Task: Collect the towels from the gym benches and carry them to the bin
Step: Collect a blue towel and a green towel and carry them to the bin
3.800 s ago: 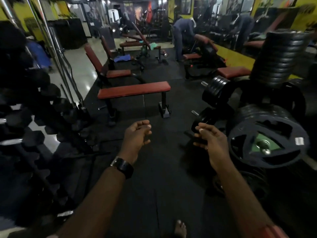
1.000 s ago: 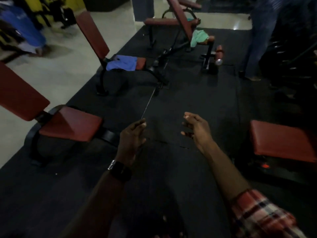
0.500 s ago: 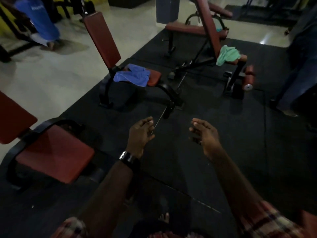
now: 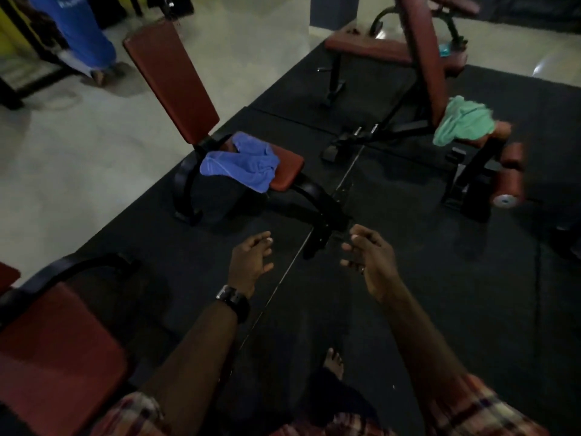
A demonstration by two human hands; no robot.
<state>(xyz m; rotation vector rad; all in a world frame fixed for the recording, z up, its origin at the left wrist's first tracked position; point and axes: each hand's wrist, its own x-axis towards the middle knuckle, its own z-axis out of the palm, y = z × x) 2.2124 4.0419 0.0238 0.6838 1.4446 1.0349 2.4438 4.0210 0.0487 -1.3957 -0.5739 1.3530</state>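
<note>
A crumpled blue towel lies on the red seat of an upright-backed bench ahead and a little to the left. A green towel hangs over the lower end of an inclined bench at the upper right. My left hand, with a black watch on its wrist, and my right hand are held out in front of me over the black mat. Both are empty with fingers loosely curled and apart. They are well short of the blue towel. No bin is in view.
Another red bench seat with a black frame stands close at my lower left. A flat red bench is at the back. A person in blue stands on the pale floor at upper left. My bare foot is on the mat.
I have walked forward; the bench with the blue towel and the one with the green towel are nearer and larger. My empty hands keep the same pose.
</note>
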